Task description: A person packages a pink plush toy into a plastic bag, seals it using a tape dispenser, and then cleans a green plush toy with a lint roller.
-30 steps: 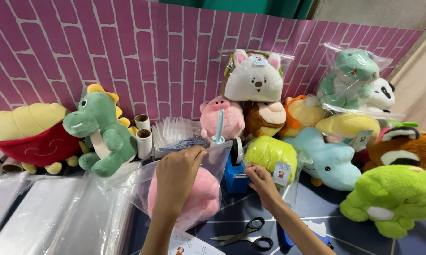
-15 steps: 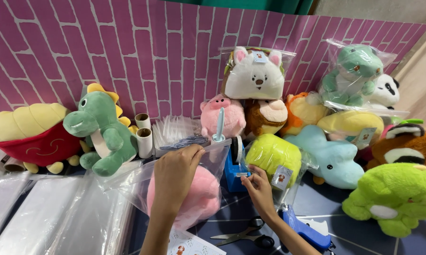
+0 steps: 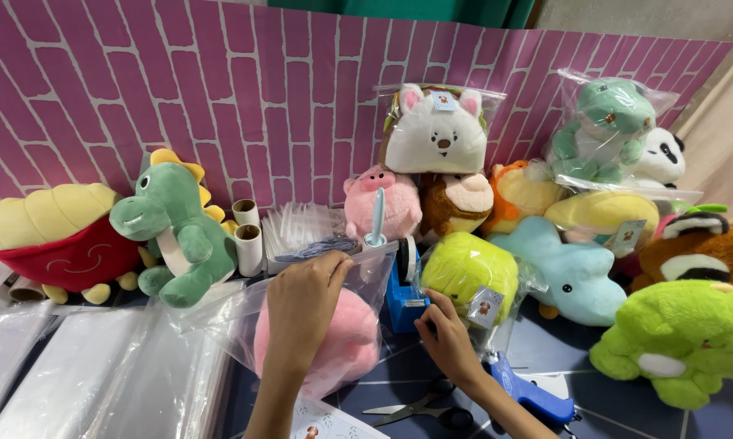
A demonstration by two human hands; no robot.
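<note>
While the left hand (image 3: pixel 301 305) pinches the clear bag (image 3: pixel 244 325) holding the pink plush (image 3: pixel 346 345) at lower centre, the right hand (image 3: pixel 446 341) fingers the blue tape dispenser (image 3: pixel 403 297) just right of it.

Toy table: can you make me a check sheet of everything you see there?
Surface: dark table, partly covered by clear plastic sheets.
Job's things: pink plush in clear bag; blue tape dispenser.
Clutter: scissors, green dinosaur plush, lime plush, blue tagging gun.
Hands: left hand holds the bag top; right hand touches the dispenser.
Cables: nothing seen.
Surroundings: pink brick-pattern backdrop.
</note>
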